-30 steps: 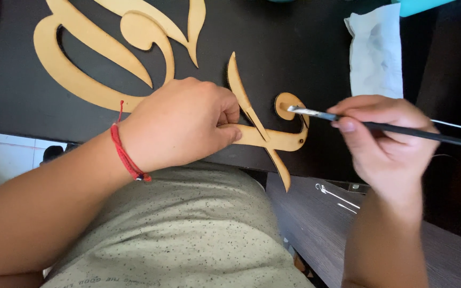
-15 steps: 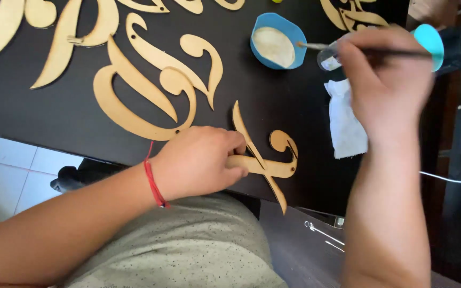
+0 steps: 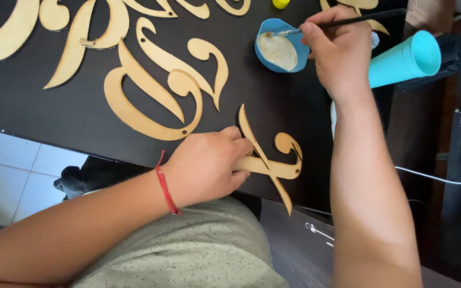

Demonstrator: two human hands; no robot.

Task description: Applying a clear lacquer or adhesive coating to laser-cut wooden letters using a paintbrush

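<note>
Wood: a pale, flat, thin-cut ornament piece [image 3: 270,162] is lying at the near edge of the black bench [image 3: 28,114], shaped in pointed curls with a round loop at its right end.
Left hand: the left hand [image 3: 209,165] is pressing down on the ornament piece's left part, fingers curled together over it; a red cord bracelet [image 3: 165,186] is circling the wrist.
Right hand: the right hand [image 3: 342,50] is pinching a thin black brush [image 3: 348,21], fingers clamped on its handle, and the brush tip is reaching into the blue cup [image 3: 278,50].
Blue cup: round, soft-looking, holding a creamy, pale paste; it is sitting well apart from the ornament piece, further up the bench.
Other wood: larger scroll cut-outs [image 3: 156,90] of the same smooth pale board are spreading across the matte black surface, just beside the left hand.
Turquoise tumbler: a glossy plastic tumbler [image 3: 409,58] is lying on its side to the right of the right hand.
Change: half a second earlier the brush was hovering at the cup's right rim; now its tip is dipping inside. A second earlier the brush was sitting at the ornament piece's loop. The left hand is keeping its place throughout.
</note>
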